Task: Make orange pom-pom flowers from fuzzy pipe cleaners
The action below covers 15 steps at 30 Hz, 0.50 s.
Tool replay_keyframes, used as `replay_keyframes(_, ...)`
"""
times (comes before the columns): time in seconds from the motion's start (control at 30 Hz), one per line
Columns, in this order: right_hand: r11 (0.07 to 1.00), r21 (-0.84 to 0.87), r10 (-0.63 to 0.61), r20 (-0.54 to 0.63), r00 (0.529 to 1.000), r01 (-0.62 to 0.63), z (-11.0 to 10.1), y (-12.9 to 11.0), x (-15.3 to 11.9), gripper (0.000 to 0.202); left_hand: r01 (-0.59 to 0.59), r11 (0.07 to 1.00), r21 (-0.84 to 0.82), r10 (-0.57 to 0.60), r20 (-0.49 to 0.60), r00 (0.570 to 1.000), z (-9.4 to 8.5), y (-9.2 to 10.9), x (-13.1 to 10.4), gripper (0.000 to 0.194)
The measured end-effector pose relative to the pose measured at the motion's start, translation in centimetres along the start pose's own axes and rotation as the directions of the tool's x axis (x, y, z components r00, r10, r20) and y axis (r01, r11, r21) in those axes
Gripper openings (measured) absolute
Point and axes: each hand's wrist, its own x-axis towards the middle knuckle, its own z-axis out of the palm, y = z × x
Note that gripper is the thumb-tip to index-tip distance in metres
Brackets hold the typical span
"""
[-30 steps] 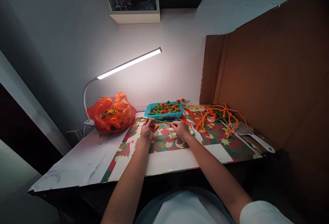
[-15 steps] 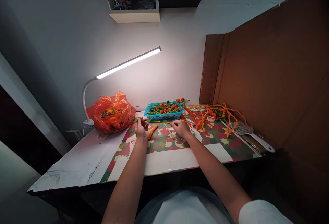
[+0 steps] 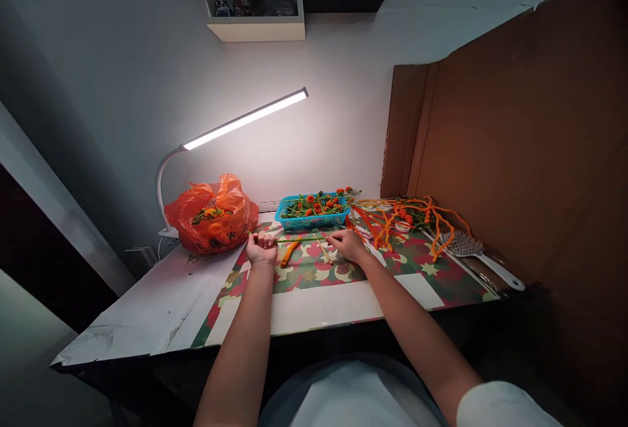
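I see the hands well apart, the left hand (image 3: 262, 248) curled round one end of a green strand (image 3: 303, 240), the right hand (image 3: 346, 244) pinching the other, the strand nearly straight between. It looks plain, so I judge this piece barely begun. Between the hands lies an orange piece (image 3: 290, 254), untouched. Right of the right hand, loose cords (image 3: 436, 247) look unused; beyond both, the basket (image 3: 314, 223) holds orange-headed flowers (image 3: 330, 204), seemingly finished.
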Motion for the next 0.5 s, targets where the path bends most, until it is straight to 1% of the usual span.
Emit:
replay_keyframes(0.17, 0.996, 0.08, -0.028, 0.029, 0.999, 0.026, 0.1, -0.1, 0.0, 0.033, -0.019, 1.0, 0.004, 0.02, -0.032, 0.999, -0.7, 0.4, 0.7, 0.044)
replay_keyframes(0.37, 0.964, 0.262, -0.083, 0.116, 0.99, 0.05, 0.7, 0.3, 0.4, 0.034, -0.035, 0.999, -0.004, 0.034, -0.089, 0.995, -1.1, 0.6, 1.4, 0.045)
replay_keyframes(0.5, 0.958, 0.283, -0.088, 0.142, 0.986, 0.045, 0.5, 0.3, 0.4, 0.037, -0.04, 0.999, -0.006, 0.04, -0.102, 0.994, -1.3, 0.6, 1.6, 0.044)
